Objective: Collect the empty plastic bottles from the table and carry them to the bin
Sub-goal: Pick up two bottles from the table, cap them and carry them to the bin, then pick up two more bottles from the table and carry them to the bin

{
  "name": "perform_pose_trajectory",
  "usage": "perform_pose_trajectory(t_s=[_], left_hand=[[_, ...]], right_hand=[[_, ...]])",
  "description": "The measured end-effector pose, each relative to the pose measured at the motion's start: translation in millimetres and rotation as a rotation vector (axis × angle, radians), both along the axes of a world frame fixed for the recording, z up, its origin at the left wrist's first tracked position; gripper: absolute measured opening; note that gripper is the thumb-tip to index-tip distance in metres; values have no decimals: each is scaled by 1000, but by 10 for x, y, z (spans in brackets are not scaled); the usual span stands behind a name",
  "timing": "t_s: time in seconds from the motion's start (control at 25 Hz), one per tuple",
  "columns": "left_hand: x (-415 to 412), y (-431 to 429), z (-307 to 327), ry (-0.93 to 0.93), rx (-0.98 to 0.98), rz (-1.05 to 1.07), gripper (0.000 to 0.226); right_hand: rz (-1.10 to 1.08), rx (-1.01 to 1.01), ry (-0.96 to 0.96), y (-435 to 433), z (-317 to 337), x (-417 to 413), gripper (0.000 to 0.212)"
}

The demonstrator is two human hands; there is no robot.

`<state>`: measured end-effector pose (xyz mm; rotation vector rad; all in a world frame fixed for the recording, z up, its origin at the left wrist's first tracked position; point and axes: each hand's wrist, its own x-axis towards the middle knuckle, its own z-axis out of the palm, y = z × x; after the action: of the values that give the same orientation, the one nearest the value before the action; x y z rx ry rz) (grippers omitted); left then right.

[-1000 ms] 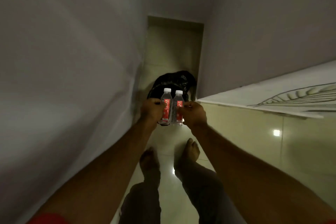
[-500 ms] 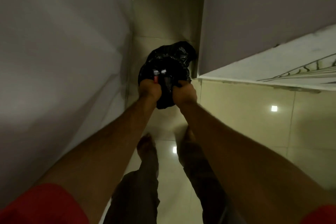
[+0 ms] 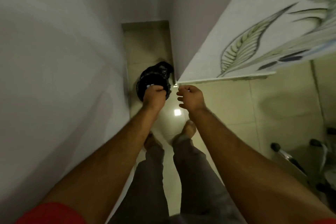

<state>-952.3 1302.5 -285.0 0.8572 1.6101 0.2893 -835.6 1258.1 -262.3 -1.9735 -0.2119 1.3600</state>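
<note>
A bin lined with a black plastic bag (image 3: 156, 76) stands on the floor in a narrow gap between two walls. My left hand (image 3: 154, 95) is closed in a fist right over the bin's near rim. A small white piece, seemingly a plastic bottle's cap (image 3: 150, 86), shows at the top of that fist; the rest of the bottle is hidden. My right hand (image 3: 190, 98) hovers to the right of the bin with its fingers apart and nothing in it. No other bottle is visible.
A grey wall (image 3: 63, 60) runs close on the left. A white surface with a leaf pattern (image 3: 254, 32) juts in from the right, its corner just above my right hand. My bare feet (image 3: 189, 129) stand on glossy floor tiles. Metal legs with dark caps (image 3: 291, 158) sit lower right.
Both hands carried bottles down to the black bag. Now my right hand has let go and pulled away to the right, empty, while my left hand stays closed over the bin.
</note>
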Motion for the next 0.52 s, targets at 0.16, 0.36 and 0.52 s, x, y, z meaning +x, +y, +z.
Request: perform_pose_trajectory(t_s=[0.16, 0.36, 0.52], left_hand=[[731, -360, 1240, -81, 90, -210, 19], [2064, -817, 2295, -279, 190, -520, 16], [3394, -1253, 2691, -349, 243, -667, 19]], right_hand=[[-188, 144, 7, -617, 1163, 710, 11], [-403, 262, -49, -1552, 2020, 1967, 6], [-557, 334, -107, -2224, 2394, 3196, 9]])
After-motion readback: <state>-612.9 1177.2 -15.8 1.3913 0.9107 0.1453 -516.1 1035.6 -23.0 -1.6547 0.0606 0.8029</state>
